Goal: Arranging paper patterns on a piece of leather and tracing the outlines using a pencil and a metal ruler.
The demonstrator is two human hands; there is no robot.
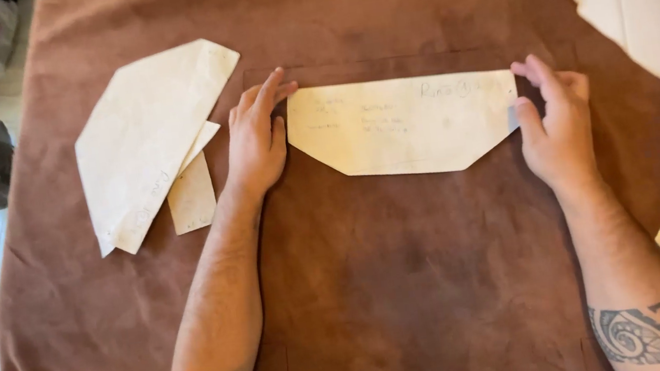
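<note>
2 hands flank paper pattern, touching its ends.

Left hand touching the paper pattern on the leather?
Touching. Head view shows the left hand flat at the left edge of the paper pattern, fingers meeting it.

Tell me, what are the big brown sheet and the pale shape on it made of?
The brown sheet looks like suede leather: matte, fuzzy nap, uneven edge. The pale shape between the left hand and right hand seems thin card or paper, flat, cleanly cut.

matt brown suede hide, cream paper pattern.
</note>
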